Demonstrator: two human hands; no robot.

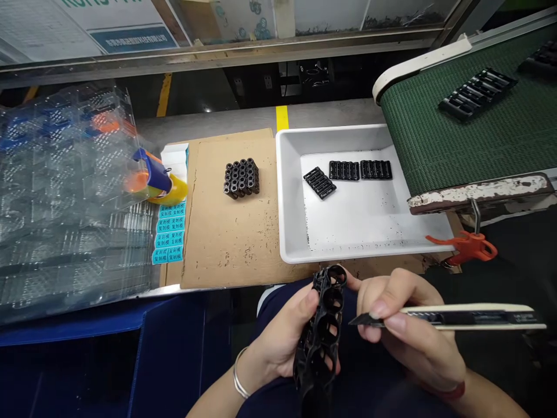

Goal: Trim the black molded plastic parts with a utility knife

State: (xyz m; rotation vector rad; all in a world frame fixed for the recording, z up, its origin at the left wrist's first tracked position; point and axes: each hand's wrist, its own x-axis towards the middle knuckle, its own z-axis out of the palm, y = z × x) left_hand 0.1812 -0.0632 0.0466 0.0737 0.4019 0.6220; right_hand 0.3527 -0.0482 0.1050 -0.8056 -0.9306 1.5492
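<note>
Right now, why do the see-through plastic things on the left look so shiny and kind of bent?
In the head view, the clear plastic trays catch the light as pale glare, and shapes near the picture's edges look stretched, probably from a wide lens; also in that view, the black moulded part turns dark and hard to make out at its lower end.

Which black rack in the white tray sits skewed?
The leftmost rack: it lies at an angle, while the middle rack and right rack lie straight, end to end.
</note>
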